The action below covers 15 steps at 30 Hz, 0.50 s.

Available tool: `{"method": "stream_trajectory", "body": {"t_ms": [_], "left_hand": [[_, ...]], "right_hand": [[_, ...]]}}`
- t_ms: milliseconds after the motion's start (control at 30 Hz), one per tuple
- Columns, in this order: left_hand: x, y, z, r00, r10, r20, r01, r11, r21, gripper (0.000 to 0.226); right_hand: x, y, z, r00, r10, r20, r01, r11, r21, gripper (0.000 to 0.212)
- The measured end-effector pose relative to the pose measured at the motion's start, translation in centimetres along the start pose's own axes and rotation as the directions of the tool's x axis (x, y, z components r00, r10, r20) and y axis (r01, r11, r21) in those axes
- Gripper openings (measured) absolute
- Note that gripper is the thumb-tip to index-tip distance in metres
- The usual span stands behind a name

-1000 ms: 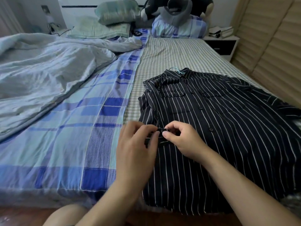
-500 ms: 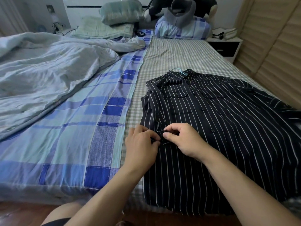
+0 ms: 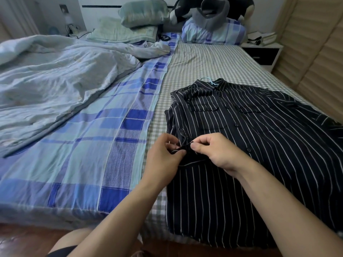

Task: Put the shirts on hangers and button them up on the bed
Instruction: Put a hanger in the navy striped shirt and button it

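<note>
My left hand (image 3: 163, 154) and right hand (image 3: 217, 151) each pinch a bit of the black white-striped shirt (image 3: 259, 145), holding the cloth taut to work a button, I judge. It lies flat by the bed's (image 3: 204, 62) near edge, pale blue hanger hook (image 3: 205, 79) showing at its collar.

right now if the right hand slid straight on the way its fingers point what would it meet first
The right hand points leftward at the left hand, so it would probably meet those fingers first, across the pinched bit of shirt between them. Depth is hard to judge.
</note>
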State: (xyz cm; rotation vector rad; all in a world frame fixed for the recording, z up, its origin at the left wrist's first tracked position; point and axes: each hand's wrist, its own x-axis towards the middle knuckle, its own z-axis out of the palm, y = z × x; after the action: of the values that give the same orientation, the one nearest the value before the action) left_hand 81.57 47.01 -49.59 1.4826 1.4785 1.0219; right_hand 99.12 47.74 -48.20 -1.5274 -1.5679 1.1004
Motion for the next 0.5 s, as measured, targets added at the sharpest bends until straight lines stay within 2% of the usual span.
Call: {"method": "stream_trajectory", "body": {"t_ms": [67,167,267,300,400,500], "left_hand": [[0.4,0.2,-0.4,0.999,-0.023,0.025,0.024,0.999,-0.045,0.025],[0.5,0.2,-0.6,0.999,-0.016,0.036,0.017,1.0,-0.025,0.024],[0.4,0.3,-0.6,0.999,-0.037,0.024,0.038,0.998,-0.052,0.024],[0.4,0.4,-0.6,0.999,-0.051,0.019,0.053,0.995,-0.083,0.023],[0.3,0.6,-0.8,0.999,-0.05,0.006,0.05,0.987,-0.151,0.02],[-0.3,0.7,-0.8,1.0,-0.019,-0.021,0.015,0.985,-0.171,0.015]], "right_hand": [[0.1,0.0,0.1,1.0,0.01,0.002,-0.01,1.0,0.027,0.017],[0.1,-0.1,0.4,1.0,0.025,-0.019,-0.024,0.999,0.034,0.018],[-0.2,-0.5,0.8,1.0,0.009,-0.028,-0.009,1.0,0.014,0.007],[-0.4,-0.7,0.9,1.0,-0.006,-0.027,0.006,1.0,-0.002,0.001],[-0.4,-0.7,1.4,0.991,-0.071,-0.11,0.055,0.988,-0.143,0.008],[-0.2,-0.6,2.1,0.983,-0.086,-0.163,0.053,0.979,-0.195,0.007]]}}
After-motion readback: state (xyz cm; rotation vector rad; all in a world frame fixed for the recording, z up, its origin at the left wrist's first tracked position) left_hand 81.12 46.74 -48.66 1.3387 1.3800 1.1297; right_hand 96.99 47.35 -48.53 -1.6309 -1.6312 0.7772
